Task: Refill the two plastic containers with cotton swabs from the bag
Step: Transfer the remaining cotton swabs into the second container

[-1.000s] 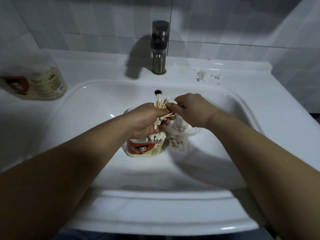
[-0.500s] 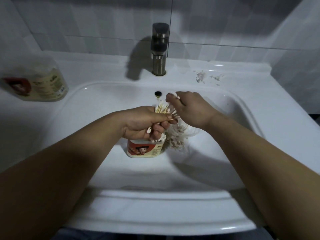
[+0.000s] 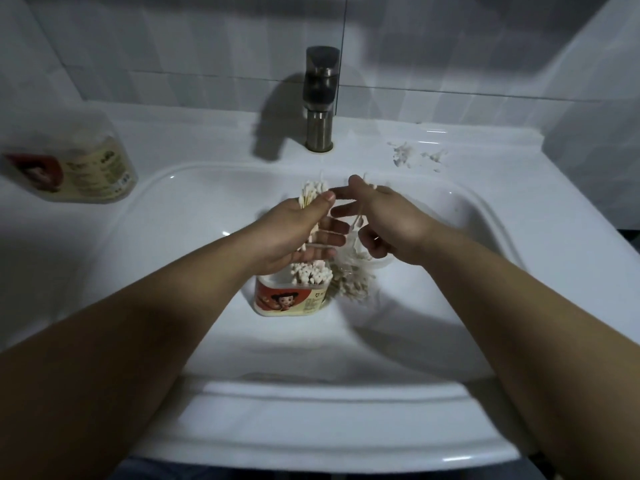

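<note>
A plastic container point(image 3: 289, 299) with a red cartoon label stands upright in the sink basin, partly full of cotton swabs. Just above it my left hand point(image 3: 294, 233) grips a bundle of cotton swabs point(image 3: 311, 194), their white tips sticking up past my thumb. My right hand point(image 3: 384, 220) hovers beside it with fingers spread and a single swab point(image 3: 358, 216) caught between them. The clear bag of swabs point(image 3: 353, 280) lies in the basin right of the container, partly hidden under my right hand. A second container point(image 3: 74, 171) lies on its side on the left counter.
The white sink basin point(image 3: 194, 216) surrounds the work. A dark metal faucet point(image 3: 320, 98) stands at the back centre. White scraps point(image 3: 405, 157) lie on the counter right of the faucet. Tiled wall behind.
My left hand has turned and lifted the bundle so the tips point up. My right hand has opened its fingers and let go of the bundle, keeping one swab.
</note>
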